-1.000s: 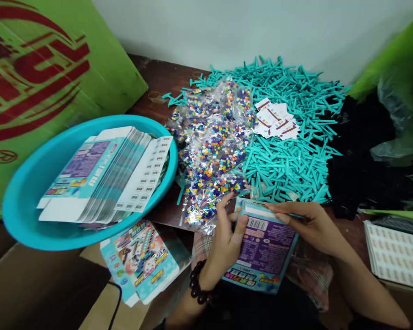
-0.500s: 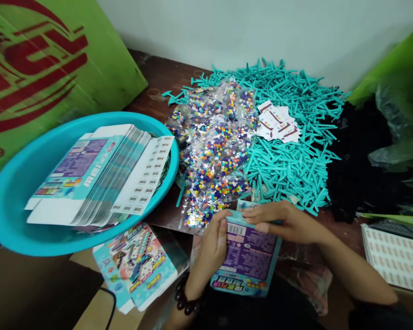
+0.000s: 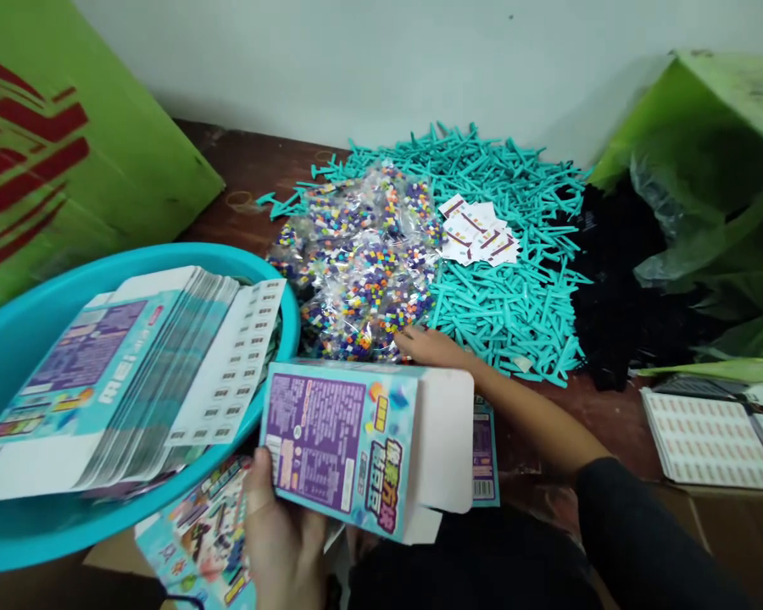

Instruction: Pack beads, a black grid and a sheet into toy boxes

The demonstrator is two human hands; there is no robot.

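Left hand: the left hand (image 3: pixel 280 542) grips an erected purple-and-teal carton (image 3: pixel 340 445) by its near lower corner, thumb on the printed face, fingers closed on the card; the carton hangs above the near edge of the table, just beside the rim of the blue basin (image 3: pixel 289 326)
Open end: the carton's white flap (image 3: pixel 445 440) stands open toward the right, so anything put inside could slide out if the box tips that way
Right hand: the right hand (image 3: pixel 429 346) reaches out to the heap of clear bead bags (image 3: pixel 362 263) at the middle of the table; fingertips rest at the heap's near edge, and I cannot tell whether they have closed on a bag
Slip risk: the bags are glossy and overlap, so a pinch may lift two or drop one
Snag risk: teal plastic sticks (image 3: pixel 515 296) lie touching the bags on the right and could be dragged along
Crush risk: a one-corner hold may buckle the thin card
Basin: the stack of flat cartons (image 3: pixel 133 373) leans over the rim and could be knocked by the held box
Under the arm: another printed carton (image 3: pixel 485 449) lies flat beneath the forearm
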